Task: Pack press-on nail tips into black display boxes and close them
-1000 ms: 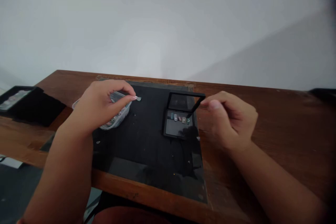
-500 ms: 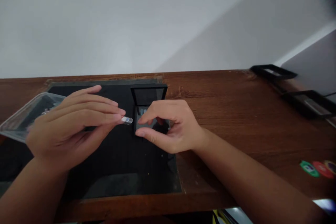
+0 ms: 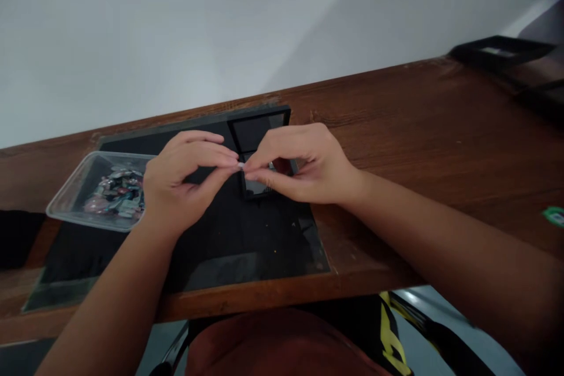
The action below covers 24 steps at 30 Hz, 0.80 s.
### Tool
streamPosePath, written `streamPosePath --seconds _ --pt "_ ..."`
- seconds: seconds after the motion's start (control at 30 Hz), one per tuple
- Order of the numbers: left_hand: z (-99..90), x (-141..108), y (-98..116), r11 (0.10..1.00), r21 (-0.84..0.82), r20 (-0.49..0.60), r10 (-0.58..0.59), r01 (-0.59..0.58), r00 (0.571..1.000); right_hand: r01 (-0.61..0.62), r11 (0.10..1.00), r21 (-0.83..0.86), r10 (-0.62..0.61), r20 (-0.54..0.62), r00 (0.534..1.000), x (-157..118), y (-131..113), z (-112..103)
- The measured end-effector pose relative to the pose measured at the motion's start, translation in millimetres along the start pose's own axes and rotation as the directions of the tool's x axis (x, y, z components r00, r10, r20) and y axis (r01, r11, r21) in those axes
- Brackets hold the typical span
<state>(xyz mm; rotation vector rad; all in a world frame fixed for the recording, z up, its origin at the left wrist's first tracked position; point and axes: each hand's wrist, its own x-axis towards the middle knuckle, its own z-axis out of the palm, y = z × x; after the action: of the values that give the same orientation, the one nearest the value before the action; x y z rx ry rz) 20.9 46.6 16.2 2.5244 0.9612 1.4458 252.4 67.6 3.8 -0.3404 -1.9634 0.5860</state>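
Between my two hands is a small pale, glossy press-on nail (image 3: 241, 165), mostly covered by the fingertips. My left hand (image 3: 187, 173) pinches its left end between thumb and fingers. At its other end, the thumb and index finger of my right hand (image 3: 304, 164) are closed on it. Right behind and below my right hand stands a black case (image 3: 247, 192) with its lid (image 3: 258, 129) raised; my fingers hide much of its inside. Left of my left hand, a clear plastic tub (image 3: 66, 194) holds many small shiny pieces (image 3: 118, 194).
A dark glass-topped mat (image 3: 247, 252) lies on the brown wooden table (image 3: 396, 123). Black trays (image 3: 497, 50) stand at the back right by the wall (image 3: 176, 41). A green round piece (image 3: 555, 215) shows at the right edge. Black cloth (image 3: 17, 238) lies at the left.
My right hand's open thumb and index finger have closed on the nail held by my left hand. The hands have come together, and the view has tilted and shifted.
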Motion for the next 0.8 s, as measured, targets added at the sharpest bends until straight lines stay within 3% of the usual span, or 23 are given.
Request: streamPosePath --seconds 0.13,0.27,0.43,0.7,0.8 --pt "7.1 -7.5 -2.3 0.930 -0.212 0.079 -0.289 0.299 0.954 -0.080 0.996 0.027 0.081 -0.030 0.996 -0.5 1.6 -3.4" --pt "13.7 -9.6 -4.8 0.836 -0.381 0.136 -0.372 0.395 0.918 -0.225 0.963 0.146 0.219 0.060 0.974 -0.1 2.7 -8.9" --pt "17.7 -8.6 -3.2 0.787 -0.466 0.200 -0.352 0.404 0.915 -0.354 0.885 0.304 0.298 0.215 0.930 2.2 6.4 -14.5" --pt "13.6 -6.8 -4.1 0.872 -0.411 0.162 -0.217 0.265 0.963 -0.460 0.806 0.373 0.360 0.309 0.880 5.5 7.8 -13.8" --pt "13.0 -4.2 -1.4 0.906 -0.371 0.156 -0.158 0.206 0.975 -0.530 0.773 0.349 0.374 0.425 0.825 7.4 7.2 -20.5"
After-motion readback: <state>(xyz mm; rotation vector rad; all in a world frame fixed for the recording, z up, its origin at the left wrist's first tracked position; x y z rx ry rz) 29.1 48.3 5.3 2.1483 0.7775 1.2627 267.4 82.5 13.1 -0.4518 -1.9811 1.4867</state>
